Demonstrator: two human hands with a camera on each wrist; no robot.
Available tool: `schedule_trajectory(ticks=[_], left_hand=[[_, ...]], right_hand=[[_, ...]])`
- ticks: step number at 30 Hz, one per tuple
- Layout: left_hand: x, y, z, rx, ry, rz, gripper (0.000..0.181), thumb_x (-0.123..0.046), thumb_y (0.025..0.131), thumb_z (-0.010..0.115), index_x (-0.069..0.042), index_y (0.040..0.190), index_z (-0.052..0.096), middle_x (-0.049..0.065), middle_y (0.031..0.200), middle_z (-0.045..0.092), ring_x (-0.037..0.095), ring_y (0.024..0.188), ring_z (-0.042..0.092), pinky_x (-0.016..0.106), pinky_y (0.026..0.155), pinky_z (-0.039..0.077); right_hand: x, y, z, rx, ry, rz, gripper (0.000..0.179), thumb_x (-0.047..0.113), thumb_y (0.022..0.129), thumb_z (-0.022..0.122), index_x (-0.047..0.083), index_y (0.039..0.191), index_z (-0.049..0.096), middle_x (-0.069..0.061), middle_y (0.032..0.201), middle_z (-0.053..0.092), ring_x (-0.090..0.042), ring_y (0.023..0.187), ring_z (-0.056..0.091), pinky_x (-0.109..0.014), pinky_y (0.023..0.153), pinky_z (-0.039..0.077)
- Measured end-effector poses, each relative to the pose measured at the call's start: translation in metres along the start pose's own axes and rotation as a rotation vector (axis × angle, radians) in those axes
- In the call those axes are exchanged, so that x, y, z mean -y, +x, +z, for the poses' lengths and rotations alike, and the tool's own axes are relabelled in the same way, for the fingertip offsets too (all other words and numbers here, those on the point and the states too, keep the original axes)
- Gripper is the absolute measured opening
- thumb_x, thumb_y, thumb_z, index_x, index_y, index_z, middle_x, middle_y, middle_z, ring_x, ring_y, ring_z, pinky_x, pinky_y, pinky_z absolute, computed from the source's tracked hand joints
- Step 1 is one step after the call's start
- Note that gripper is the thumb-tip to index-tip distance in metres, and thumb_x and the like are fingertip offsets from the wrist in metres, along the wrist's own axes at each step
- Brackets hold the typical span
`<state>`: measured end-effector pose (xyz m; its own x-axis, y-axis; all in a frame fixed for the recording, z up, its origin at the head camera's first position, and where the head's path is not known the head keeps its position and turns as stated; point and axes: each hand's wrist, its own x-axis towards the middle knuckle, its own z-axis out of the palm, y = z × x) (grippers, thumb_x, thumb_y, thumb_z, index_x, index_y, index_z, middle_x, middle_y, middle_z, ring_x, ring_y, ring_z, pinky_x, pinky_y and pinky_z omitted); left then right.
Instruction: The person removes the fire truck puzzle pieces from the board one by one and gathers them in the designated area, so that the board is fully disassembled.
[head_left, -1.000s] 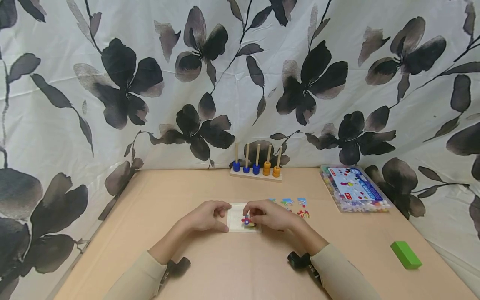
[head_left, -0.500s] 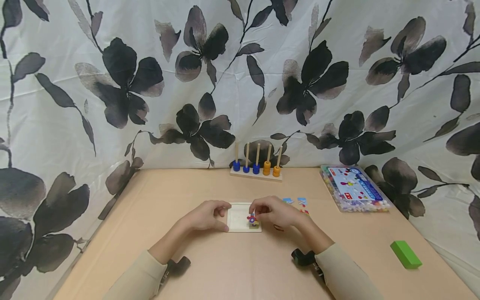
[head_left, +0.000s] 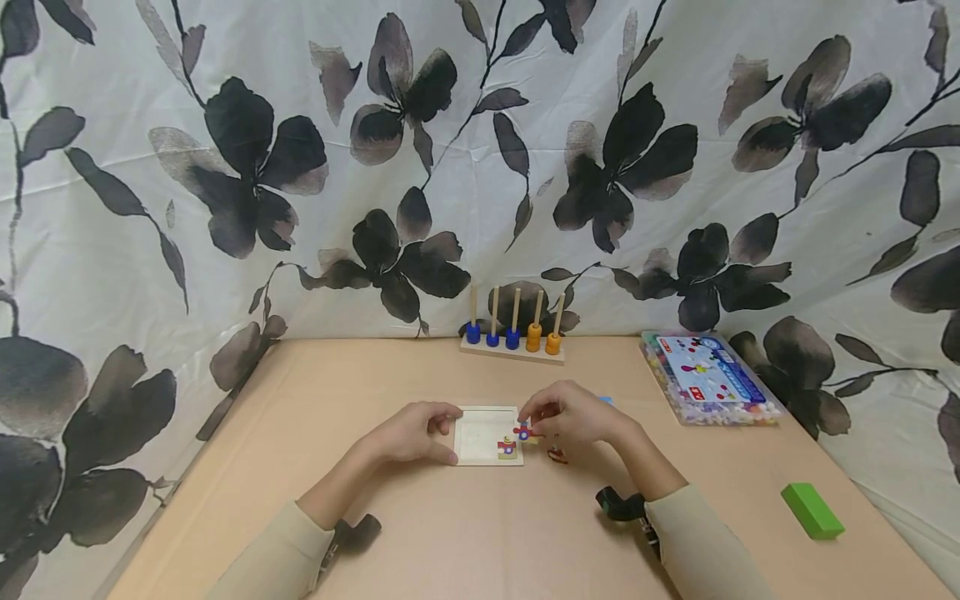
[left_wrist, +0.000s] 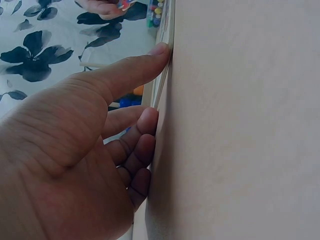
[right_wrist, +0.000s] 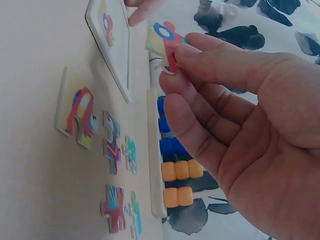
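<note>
A pale shallow puzzle tray [head_left: 476,437] lies in the middle of the table. My left hand [head_left: 411,432] holds its left side, with the thumb [left_wrist: 160,50] at the rim. One colourful puzzle piece [head_left: 507,448] sits in the tray's lower right corner. Just above the tray's right edge, my right hand [head_left: 566,412] pinches another jigsaw piece [right_wrist: 167,42], red and blue on a yellowish ground, between thumb and fingers. Several loose pieces [right_wrist: 82,112] lie on the table to the right of the tray, mostly hidden behind this hand in the head view.
A peg counting rack [head_left: 512,350] with blue and orange beads stands at the back by the floral cloth. To its right lies a clear plastic box [head_left: 708,379] of colourful parts. A green block [head_left: 812,510] rests near the right table edge.
My right hand has moved right and slightly away from me, carrying the pinched puzzle piece from over the tray to its right edge. The piece in the corner is now uncovered. The left hand stays put.
</note>
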<state>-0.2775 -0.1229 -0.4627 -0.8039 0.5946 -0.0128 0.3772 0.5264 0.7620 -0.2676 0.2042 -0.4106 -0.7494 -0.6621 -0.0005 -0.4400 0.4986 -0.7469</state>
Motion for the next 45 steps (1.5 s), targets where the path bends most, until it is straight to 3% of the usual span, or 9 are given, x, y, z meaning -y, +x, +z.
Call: schedule_trajectory(ticks=[10,18,22,28,34,45], left_hand=[[-0.001,-0.001,-0.001,-0.004,0.016,0.002,0.068,-0.020,0.073,0.094,-0.003,0.132,0.065,0.004,0.099,0.062,0.018,0.091,0.054,0.026,0.081,0.043],[0.000,-0.001,0.000,0.001,0.006,-0.007,0.068,-0.020,0.074,0.094,-0.003,0.133,0.064,0.004,0.100,0.062,0.019,0.092,0.054,0.027,0.081,0.043],[-0.001,-0.002,0.000,0.003,-0.001,-0.014,0.068,-0.020,0.074,0.094,-0.004,0.133,0.065,0.004,0.101,0.062,0.019,0.093,0.054,0.027,0.081,0.043],[-0.001,-0.001,0.000,0.003,0.016,-0.009,0.068,-0.021,0.074,0.094,-0.004,0.133,0.065,0.004,0.100,0.063,0.019,0.092,0.054,0.027,0.082,0.044],[-0.001,-0.001,-0.001,0.003,0.022,-0.007,0.069,-0.020,0.074,0.095,-0.004,0.134,0.064,0.004,0.099,0.062,0.019,0.092,0.054,0.027,0.081,0.043],[-0.001,-0.001,0.000,0.001,0.024,-0.011,0.069,-0.022,0.074,0.095,-0.005,0.134,0.064,0.001,0.099,0.062,0.018,0.091,0.054,0.027,0.081,0.043]], right_hand=[[-0.005,-0.008,-0.013,0.034,-0.027,-0.008,0.017,0.003,0.092,0.076,0.011,0.106,0.081,-0.002,0.089,0.075,-0.014,0.072,0.058,-0.022,0.058,0.045],[-0.015,-0.020,-0.027,0.040,0.009,0.042,0.015,0.006,0.091,0.079,0.011,0.105,0.083,-0.006,0.085,0.074,-0.031,0.064,0.061,-0.024,0.051,0.044],[-0.018,-0.025,-0.034,0.027,-0.007,0.055,0.016,0.006,0.090,0.079,0.011,0.105,0.083,-0.006,0.084,0.073,-0.019,0.064,0.061,-0.024,0.051,0.044],[-0.023,-0.032,-0.043,0.028,-0.013,0.061,0.019,0.000,0.089,0.076,0.008,0.104,0.083,-0.004,0.086,0.074,-0.025,0.065,0.062,-0.026,0.054,0.049],[-0.028,-0.038,-0.049,0.039,0.001,0.065,0.017,-0.003,0.087,0.077,0.003,0.103,0.082,-0.006,0.081,0.073,-0.011,0.063,0.058,-0.024,0.054,0.047],[-0.030,-0.042,-0.049,0.076,0.018,0.113,0.018,-0.006,0.086,0.076,0.001,0.102,0.082,-0.013,0.091,0.077,-0.011,0.070,0.057,-0.022,0.059,0.046]])
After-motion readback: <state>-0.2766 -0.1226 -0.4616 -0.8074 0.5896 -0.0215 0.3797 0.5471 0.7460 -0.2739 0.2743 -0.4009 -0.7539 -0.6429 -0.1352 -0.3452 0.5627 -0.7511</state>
